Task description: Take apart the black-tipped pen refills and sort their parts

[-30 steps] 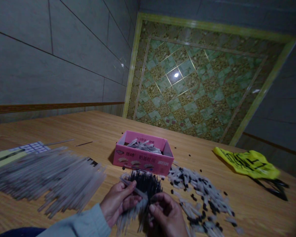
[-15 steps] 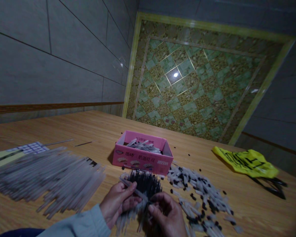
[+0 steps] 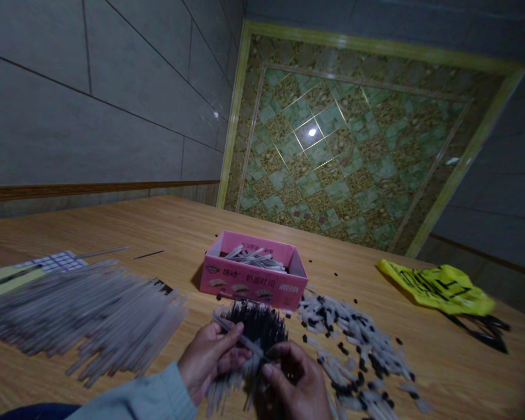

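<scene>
A slim translucent plastic tube [image 3: 240, 337] lies slantwise in my left hand [image 3: 216, 357], pinched between thumb and fingers. Its lower right end meets the fingertips of my right hand [image 3: 295, 376], which are closed together; whatever small part they hold is hidden. Under and behind both hands is a dense bundle of thin black-tipped sticks [image 3: 260, 324], their pale ends pointing toward me. Just beyond the bundle stands an open pink box [image 3: 251, 286] with several whitish tubes [image 3: 256, 258] inside.
Many long translucent tubes [image 3: 87, 315] are heaped at the left, beside a checked and yellow sheet [image 3: 65, 261]. To the right spreads a pile of short clear pieces and black plugs [image 3: 354, 335]. Farther right lies a yellow bag [image 3: 437, 289] with black straps. A tiled wall borders the wooden table.
Almost nothing differs. The tube's angle between my hands has shifted very slightly; both hands keep the same place and grip.
</scene>
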Available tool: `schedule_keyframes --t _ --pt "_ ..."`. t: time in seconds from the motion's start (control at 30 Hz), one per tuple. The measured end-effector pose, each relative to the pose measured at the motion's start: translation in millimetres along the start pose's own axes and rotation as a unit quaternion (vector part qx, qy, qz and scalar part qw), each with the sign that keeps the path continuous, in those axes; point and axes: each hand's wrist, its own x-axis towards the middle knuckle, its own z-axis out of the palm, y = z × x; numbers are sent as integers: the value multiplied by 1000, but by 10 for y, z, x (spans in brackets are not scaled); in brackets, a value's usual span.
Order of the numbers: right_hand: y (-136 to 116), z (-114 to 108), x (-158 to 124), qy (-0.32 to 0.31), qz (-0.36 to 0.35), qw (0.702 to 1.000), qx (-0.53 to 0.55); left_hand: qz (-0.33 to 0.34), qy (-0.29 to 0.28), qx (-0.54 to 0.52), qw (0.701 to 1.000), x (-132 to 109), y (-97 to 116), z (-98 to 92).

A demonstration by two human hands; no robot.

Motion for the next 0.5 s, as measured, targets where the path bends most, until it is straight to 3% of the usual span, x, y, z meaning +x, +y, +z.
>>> schedule_keyframes --t 0.5 --pt "40 -22 10 7 -29 996 -85 32 0 38 999 -25 7 21"
